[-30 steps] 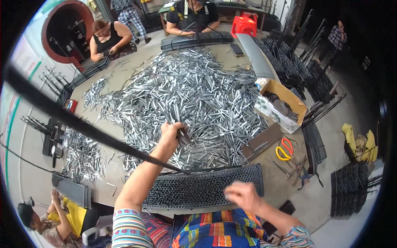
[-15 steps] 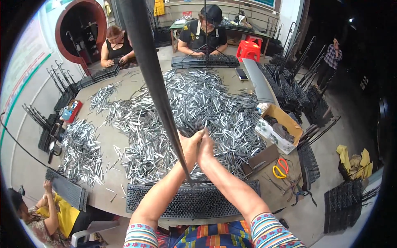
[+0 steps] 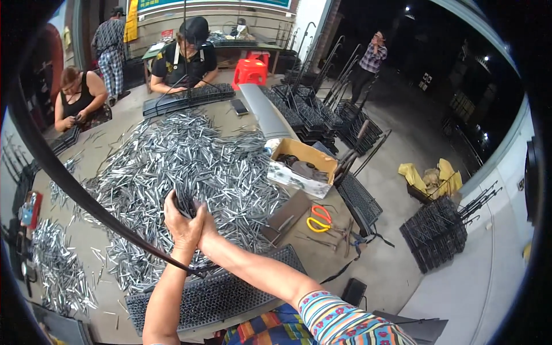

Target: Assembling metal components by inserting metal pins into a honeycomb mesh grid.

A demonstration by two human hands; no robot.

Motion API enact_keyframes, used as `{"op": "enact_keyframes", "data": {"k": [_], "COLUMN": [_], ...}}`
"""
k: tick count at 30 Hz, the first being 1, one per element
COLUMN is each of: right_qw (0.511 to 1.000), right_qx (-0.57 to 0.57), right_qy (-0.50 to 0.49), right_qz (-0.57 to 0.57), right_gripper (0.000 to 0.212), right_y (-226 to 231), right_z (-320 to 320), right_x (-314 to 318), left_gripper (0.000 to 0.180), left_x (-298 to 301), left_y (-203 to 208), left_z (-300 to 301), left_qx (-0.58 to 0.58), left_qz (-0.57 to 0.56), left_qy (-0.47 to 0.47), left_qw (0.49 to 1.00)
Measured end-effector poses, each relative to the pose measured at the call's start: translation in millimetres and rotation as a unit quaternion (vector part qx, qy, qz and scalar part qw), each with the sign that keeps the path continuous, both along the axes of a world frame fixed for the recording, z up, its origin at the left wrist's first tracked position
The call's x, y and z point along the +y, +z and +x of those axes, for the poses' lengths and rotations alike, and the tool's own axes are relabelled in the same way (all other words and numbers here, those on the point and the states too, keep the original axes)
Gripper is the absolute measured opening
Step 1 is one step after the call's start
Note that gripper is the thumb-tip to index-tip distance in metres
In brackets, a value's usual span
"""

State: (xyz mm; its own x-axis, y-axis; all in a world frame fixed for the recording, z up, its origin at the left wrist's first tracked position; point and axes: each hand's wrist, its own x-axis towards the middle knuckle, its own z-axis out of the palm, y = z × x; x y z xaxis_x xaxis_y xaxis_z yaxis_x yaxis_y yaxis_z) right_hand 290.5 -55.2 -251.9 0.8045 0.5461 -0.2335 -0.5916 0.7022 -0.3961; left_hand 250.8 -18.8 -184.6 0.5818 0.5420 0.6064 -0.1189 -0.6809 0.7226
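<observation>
Both my hands are held together over a wide heap of thin grey metal spikes (image 3: 230,190) on the table. Between them is a bundle of dark metal spikes (image 3: 184,200), its tips pointing up and away. My left hand (image 3: 180,226) wraps the bundle from the left, while my right hand (image 3: 204,225) presses against it from the right; some fingers are hidden. Below my wrists lies a black perforated metal rack (image 3: 253,283) at the table's near edge, partly under my forearms. A long black rod (image 3: 92,198) rises from beside it and curves to the upper left.
Right of the heap are a cardboard box (image 3: 299,185) of dark parts, a brown plate (image 3: 286,218) and red-and-yellow-handled scissors (image 3: 319,219). A phone (image 3: 239,107) lies farther back. Two people sit across the table; racks (image 3: 434,233) stack on the floor.
The view has swung to the right, so the table sits farther left in it. My hands still grip the bundle, which now points more upright. A person standing at the back left has come into view.
</observation>
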Motion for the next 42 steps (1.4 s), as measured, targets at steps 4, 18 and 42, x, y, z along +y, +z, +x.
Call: {"op": "enact_keyframes", "data": {"k": [4,18,42], "right_qw": [1.000,0.984,0.992], "right_qx": [-0.021,-0.153,0.017], "right_qy": [0.013,0.090,-0.080], "right_qz": [-0.014,0.011,-0.097], "right_gripper": [0.041,0.034,0.044], "right_y": [7,-5,43], "right_z": [-5,17,-1], "right_x": [0,0,3], "left_gripper": [0.089,0.030,0.036], "left_x": [2,1,1], "left_y": [2,-11,20], "left_z": [-3,-1,-23], "left_qx": [0.019,0.057,-0.062], "left_qz": [0.073,-0.434,-0.542], "left_qy": [0.033,-0.132,-0.266], "left_qw": [0.997,0.889,0.795]}}
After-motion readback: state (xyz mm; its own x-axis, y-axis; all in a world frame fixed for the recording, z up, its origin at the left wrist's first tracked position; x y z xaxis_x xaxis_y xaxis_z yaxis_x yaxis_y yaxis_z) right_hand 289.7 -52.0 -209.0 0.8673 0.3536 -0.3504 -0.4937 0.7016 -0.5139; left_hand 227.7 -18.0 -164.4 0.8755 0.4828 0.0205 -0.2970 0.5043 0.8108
